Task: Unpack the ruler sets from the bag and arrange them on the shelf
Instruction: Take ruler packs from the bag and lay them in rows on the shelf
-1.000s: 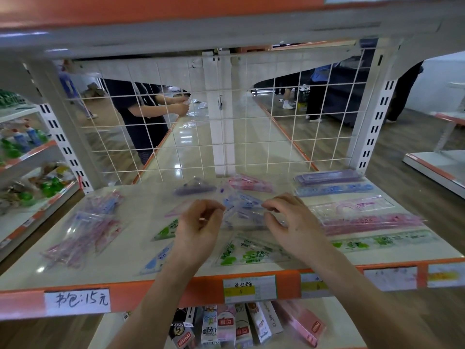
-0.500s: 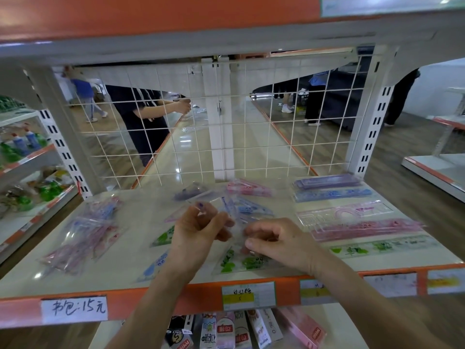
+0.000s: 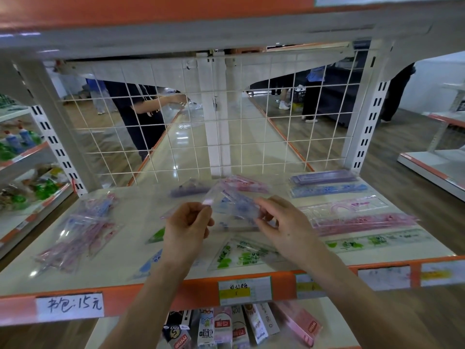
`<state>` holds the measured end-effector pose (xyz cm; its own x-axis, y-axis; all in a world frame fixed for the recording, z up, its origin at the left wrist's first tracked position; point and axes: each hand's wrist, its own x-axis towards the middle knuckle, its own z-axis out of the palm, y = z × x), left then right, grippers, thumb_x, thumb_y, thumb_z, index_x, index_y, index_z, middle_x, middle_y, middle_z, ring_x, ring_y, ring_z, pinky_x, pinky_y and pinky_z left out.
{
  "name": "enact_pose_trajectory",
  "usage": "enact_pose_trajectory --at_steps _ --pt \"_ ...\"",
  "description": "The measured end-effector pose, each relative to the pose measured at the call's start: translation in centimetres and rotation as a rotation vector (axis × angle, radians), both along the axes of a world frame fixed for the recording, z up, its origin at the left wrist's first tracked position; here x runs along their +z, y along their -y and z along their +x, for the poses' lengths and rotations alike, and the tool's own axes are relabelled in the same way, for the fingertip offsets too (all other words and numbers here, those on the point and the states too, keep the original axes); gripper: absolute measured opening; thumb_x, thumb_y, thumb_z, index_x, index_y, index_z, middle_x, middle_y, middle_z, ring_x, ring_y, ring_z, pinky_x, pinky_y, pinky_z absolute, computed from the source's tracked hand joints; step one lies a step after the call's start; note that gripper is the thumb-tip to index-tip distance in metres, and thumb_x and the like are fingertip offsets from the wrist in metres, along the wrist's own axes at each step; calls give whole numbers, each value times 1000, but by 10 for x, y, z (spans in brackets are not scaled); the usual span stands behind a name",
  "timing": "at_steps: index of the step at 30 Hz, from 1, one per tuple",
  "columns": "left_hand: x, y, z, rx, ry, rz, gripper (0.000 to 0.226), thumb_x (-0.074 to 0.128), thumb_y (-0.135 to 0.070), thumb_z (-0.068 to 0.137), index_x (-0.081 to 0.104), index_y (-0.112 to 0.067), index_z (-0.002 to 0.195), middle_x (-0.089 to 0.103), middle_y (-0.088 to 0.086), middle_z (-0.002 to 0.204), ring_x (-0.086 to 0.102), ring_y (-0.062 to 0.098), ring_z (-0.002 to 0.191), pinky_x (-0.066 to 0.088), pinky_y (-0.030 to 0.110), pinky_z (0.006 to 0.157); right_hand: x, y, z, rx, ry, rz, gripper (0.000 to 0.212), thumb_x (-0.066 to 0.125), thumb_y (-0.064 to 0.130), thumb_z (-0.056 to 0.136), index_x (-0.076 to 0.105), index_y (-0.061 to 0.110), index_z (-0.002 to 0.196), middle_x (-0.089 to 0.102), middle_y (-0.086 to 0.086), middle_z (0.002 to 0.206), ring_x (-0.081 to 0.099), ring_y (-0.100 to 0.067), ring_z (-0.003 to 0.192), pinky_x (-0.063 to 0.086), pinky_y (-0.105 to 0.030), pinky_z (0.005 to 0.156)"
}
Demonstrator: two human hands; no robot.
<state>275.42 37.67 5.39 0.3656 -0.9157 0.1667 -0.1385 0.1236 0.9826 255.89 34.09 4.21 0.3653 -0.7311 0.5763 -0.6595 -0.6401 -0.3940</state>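
— What do the hands have?

— Both hold one clear bag (image 3: 234, 207) with a blue ruler set inside, lifted above the middle of the shelf (image 3: 120, 263). The left hand (image 3: 186, 224) has its fingers curled and pinches the bag's left end between thumb and forefinger. The right hand (image 3: 283, 222) pinches the right end, its fingers bent round it.

— What lies under them?

— A green triangle (image 3: 241, 255) lies flat near the front edge. Behind the left wrist a green piece and a blue piece show only in part.

— And the left side?

— A pile (image 3: 78, 235) of bagged sets, pink and blue, is loosely heaped near the left edge.

— The right side?

— Five lie in a row from the back right corner toward the front, each parallel to the front edge: a purple ruler (image 3: 323, 176), a blue ruler (image 3: 327, 190), a clear ruler (image 3: 344, 206) with pink print, a pink ruler (image 3: 364, 221) and a green ruler (image 3: 377, 241).

— Anything at the back?

— A purple piece (image 3: 188, 191) and a pink piece (image 3: 245, 185) lie near the back edge, just before the wire grid (image 3: 176, 147).
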Motion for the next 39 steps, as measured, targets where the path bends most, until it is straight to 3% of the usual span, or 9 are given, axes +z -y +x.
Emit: enact_pose_trajectory --at_steps 6,11,15,17,20,30,39 --pt "-1 1 -1 24 130 21 12 61 -18 90 65 -13 81 63 1 65 52 8 53 44 20 55 2 -2 2 -50 -74 -26 41 40 30 91 62 8 119 57 -3 97 59 -23 88 53 -35 67" --pt "-11 7 1 91 480 -20 8 63 -24 88 66 -22 82 62 -2 84 55 8 70 42 19 62 0 -2 1 -76 -66 14 31 50 17 90 63 5 116 57 -6 96 58 -26 87 54 -40 68" --pt "-21 11 1 165 772 -86 11 64 -27 86 70 -17 86 59 -4 88 55 19 85 42 34 80 -3 2 0 -147 -116 49 37 45 20 90 64 5 117 58 -8 94 58 -29 87 53 -45 72" --pt "-23 12 1 218 853 -75 20 59 -35 84 71 -18 85 62 -2 89 55 23 89 35 36 82 -3 3 1 -171 -154 64 35 46 19 93 63 6 121 57 -8 97 56 -29 91 51 -45 77" --pt "-24 12 0 251 956 -48 30 53 -40 80 73 -18 85 63 0 92 55 26 93 36 40 84 -2 3 1 -172 -203 105 35 47 18 98 55 11 131 54 -6 109 51 -26 102 45 -40 90" --pt "-25 12 -1 257 987 -10 33 51 -39 79 72 -17 92 62 2 98 54 27 98 36 45 90 2 1 2 -203 -249 237 36 38 27 101 47 21 136 45 2 120 42 -17 112 36 -29 97" --pt "-24 12 -2 252 998 20 36 49 -40 79 72 -16 95 62 2 100 53 27 101 36 47 95 4 1 3 -233 -293 305 35 40 28 99 51 21 132 44 1 121 40 -18 113 35 -31 100"
